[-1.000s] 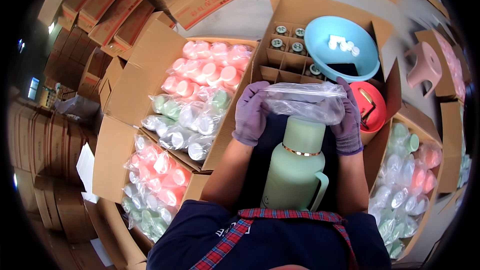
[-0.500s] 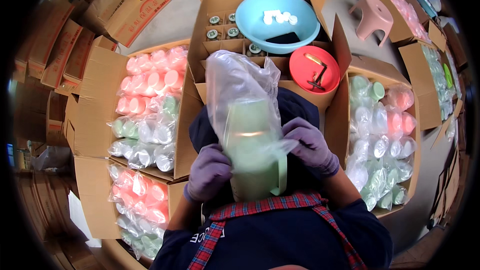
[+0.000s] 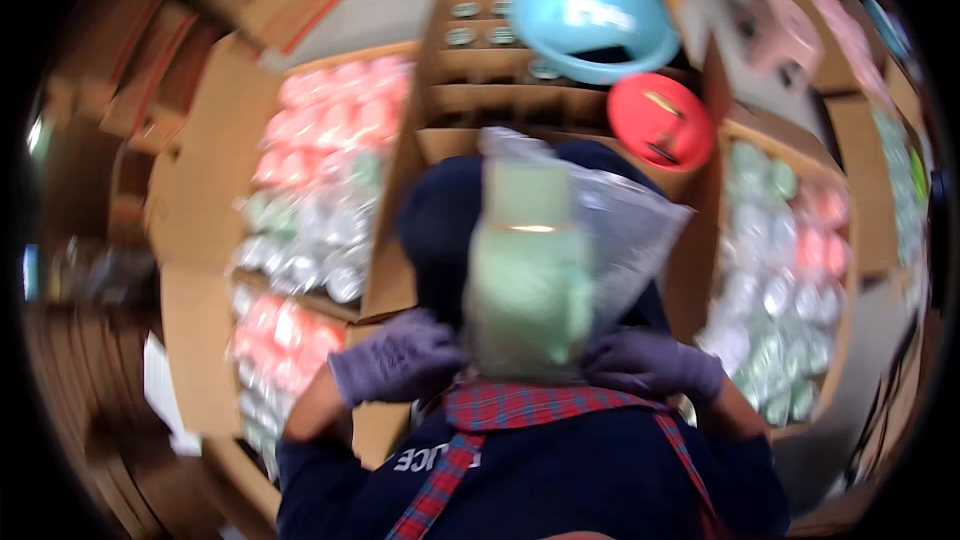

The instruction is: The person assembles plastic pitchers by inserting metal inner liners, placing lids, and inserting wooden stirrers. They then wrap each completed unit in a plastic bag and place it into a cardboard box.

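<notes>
Closest in, just beyond the checked apron band (image 3: 550, 406), the green flask (image 3: 528, 290) lies in the lap with its cap end toward twelve o'clock, now inside the clear bag (image 3: 628, 230). Half a second ago the flask's lower part and handle were bare; the film has since come down over both, and the slack flares out toward two o'clock. That suggests the covering is all but complete, though the bag's mouth near the base is too blurred to confirm it.

Both gloved hands have dropped toward the base. The left hand (image 3: 405, 352), at eight o'clock, is curled nearly closed beside the film; I cannot tell whether it pinches an edge. The right hand (image 3: 650, 365), at four, has its fingertips hidden by the bag, so its grip cannot be told.

Farther out, bagged pink, white and green pieces (image 3: 335, 125) fill the carton at ten o'clock, with similar pieces (image 3: 775, 280) at three. A red bowl (image 3: 640, 135) sits at one o'clock, and beyond it, nearer twelve, a blue basin (image 3: 540, 2) rests on the divided carton (image 3: 478, 97).
</notes>
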Tool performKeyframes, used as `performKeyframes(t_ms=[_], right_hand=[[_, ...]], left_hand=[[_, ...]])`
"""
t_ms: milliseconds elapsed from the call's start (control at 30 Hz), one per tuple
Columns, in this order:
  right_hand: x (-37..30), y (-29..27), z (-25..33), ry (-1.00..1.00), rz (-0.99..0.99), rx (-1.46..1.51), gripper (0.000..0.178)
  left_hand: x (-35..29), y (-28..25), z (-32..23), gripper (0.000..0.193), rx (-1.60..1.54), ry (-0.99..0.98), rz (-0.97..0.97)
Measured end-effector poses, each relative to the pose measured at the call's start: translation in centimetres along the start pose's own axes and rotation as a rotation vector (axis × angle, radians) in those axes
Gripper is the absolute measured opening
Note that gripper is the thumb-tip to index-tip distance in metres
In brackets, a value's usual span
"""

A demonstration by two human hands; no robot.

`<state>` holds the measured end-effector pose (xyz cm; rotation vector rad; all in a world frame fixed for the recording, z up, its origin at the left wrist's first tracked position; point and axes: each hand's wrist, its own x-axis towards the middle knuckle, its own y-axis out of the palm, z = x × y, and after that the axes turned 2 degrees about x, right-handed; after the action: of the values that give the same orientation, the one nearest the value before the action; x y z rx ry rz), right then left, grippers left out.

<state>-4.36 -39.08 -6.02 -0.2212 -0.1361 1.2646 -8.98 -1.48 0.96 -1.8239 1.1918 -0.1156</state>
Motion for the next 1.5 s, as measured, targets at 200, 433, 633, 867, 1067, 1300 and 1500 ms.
performKeyframes(t_ms=[200, 433, 633, 867, 1067, 1300, 1500], right_hand=[[-1.3, 0.9, 1.3, 0.227, -0.223, -0.022, 0.019], [-4.0, 0.2, 2.1, 0.390, -0.861, 0.278, 0.028], [0.2, -3.5, 3.3, 0.423, -1.121, 0.329, 0.030], [6.4, -6.3, 1.9, 0.502, -1.129, 0.205, 0.022], [9.4, -8.1, -0.5, 0.574, -1.231, 0.302, 0.018], [12.9, -10.2, -2.3, 0.723, -1.370, 0.247, 0.018], [14.0, -11.0, -3.6, 0.773, -1.357, 0.198, 0.018]], left_hand=[[12.8, -8.0, -4.9, 0.033, 0.628, 0.458, -0.382], [4.6, -10.1, 7.1, 0.016, -0.107, 0.366, -0.905], [-8.2, -14.0, 19.0, 0.051, 0.854, -0.897, -1.171], [-6.6, -10.0, 38.1, 0.042, 0.828, -1.351, -0.320], [-0.4, -7.6, 47.0, 0.034, 0.352, -1.379, -0.191], [6.9, -5.2, 50.9, 0.052, 0.066, -1.442, -0.007], [7.4, -2.0, 52.8, 0.088, -0.086, -1.486, 0.158]])
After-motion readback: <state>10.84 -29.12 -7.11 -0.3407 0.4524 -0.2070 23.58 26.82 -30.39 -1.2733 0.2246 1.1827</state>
